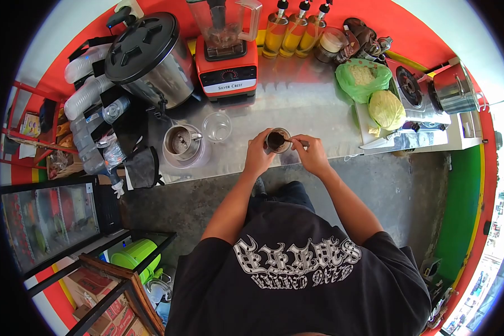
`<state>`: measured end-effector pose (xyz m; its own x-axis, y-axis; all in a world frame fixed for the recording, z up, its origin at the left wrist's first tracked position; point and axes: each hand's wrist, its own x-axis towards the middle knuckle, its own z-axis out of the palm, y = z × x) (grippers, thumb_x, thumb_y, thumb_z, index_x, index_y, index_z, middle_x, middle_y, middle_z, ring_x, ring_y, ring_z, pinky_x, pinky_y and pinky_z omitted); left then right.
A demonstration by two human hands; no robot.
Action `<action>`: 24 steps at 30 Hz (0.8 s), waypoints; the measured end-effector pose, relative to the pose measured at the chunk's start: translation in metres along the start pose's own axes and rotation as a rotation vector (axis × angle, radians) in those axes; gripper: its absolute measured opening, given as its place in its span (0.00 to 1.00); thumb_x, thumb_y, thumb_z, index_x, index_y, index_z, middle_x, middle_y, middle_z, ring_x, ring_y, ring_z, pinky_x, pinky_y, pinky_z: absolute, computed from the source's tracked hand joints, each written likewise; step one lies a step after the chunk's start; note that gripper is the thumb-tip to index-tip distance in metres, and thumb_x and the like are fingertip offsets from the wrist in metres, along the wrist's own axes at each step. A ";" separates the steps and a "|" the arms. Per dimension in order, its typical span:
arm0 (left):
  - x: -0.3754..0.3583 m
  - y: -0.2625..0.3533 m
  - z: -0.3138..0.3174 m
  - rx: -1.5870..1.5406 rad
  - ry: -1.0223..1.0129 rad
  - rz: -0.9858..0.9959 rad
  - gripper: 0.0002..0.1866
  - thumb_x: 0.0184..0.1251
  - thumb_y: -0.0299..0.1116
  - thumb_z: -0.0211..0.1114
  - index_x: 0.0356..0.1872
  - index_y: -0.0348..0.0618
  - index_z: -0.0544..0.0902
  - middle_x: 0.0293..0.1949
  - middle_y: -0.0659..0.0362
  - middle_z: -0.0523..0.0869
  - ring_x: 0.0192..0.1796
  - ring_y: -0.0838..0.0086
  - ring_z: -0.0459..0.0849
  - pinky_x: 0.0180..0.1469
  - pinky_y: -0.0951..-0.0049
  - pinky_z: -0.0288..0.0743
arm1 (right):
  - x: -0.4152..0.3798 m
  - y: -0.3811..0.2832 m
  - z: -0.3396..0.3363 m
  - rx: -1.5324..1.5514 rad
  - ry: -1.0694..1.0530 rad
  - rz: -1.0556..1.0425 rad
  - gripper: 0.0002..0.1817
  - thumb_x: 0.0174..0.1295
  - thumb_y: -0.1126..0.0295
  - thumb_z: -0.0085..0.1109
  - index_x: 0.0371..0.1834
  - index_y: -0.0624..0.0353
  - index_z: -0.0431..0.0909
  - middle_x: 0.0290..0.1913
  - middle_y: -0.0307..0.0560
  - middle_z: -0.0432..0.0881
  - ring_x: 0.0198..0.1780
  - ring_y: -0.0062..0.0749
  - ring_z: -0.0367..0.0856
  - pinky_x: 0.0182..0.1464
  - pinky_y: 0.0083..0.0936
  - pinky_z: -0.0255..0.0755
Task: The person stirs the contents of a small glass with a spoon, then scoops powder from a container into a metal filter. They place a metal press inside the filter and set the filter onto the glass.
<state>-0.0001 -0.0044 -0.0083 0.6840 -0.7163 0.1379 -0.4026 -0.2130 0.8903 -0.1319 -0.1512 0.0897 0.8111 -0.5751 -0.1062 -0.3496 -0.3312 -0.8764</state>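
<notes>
My left hand (260,152) is wrapped round a small clear cup (278,140) with dark contents, held over the front edge of the steel counter (235,126). At the cup's right side my right hand (311,151) is closed in a pinch near the rim; what it holds, if anything, is too small to make out. To the left of the cup stands an empty clear plastic cup (217,127). Further left, a metal mug (181,140) with some residue inside rests on a round, pale-rimmed container (197,160).
Along the back stand a large steel pot (176,78), a red blender (227,71) and bottles of yellow liquid (292,35). On the right are a cabbage (386,110), a green bag (364,79), a knife (382,141) and a stove (411,89).
</notes>
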 end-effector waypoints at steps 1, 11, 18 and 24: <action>0.000 -0.001 0.001 -0.010 0.009 0.003 0.33 0.59 0.32 0.83 0.68 0.46 0.81 0.57 0.54 0.93 0.60 0.55 0.91 0.64 0.57 0.74 | -0.001 0.001 0.000 0.005 -0.027 -0.037 0.12 0.79 0.71 0.62 0.51 0.70 0.90 0.35 0.52 0.92 0.35 0.30 0.90 0.42 0.30 0.83; 0.001 -0.003 0.002 -0.033 0.022 0.009 0.33 0.59 0.30 0.84 0.67 0.43 0.82 0.57 0.52 0.93 0.60 0.55 0.91 0.63 0.59 0.76 | 0.000 0.002 -0.003 0.028 0.003 0.034 0.12 0.80 0.70 0.61 0.51 0.67 0.90 0.34 0.45 0.91 0.37 0.22 0.86 0.40 0.25 0.77; -0.001 -0.005 0.003 -0.039 0.008 0.012 0.37 0.59 0.29 0.83 0.71 0.46 0.79 0.57 0.57 0.90 0.43 0.64 0.86 0.59 0.62 0.72 | 0.003 -0.001 -0.003 0.065 0.015 0.042 0.13 0.79 0.70 0.61 0.48 0.70 0.90 0.33 0.47 0.92 0.36 0.23 0.87 0.40 0.24 0.79; -0.002 -0.004 0.002 -0.027 0.005 0.024 0.38 0.58 0.29 0.83 0.72 0.46 0.79 0.58 0.56 0.89 0.42 0.64 0.86 0.59 0.61 0.72 | 0.009 -0.026 0.000 0.002 0.155 0.087 0.11 0.75 0.71 0.62 0.41 0.67 0.90 0.29 0.50 0.92 0.27 0.35 0.89 0.37 0.30 0.81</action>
<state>-0.0007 -0.0037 -0.0128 0.6775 -0.7177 0.1612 -0.4023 -0.1780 0.8981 -0.1157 -0.1477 0.1118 0.6957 -0.7102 -0.1083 -0.4143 -0.2734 -0.8681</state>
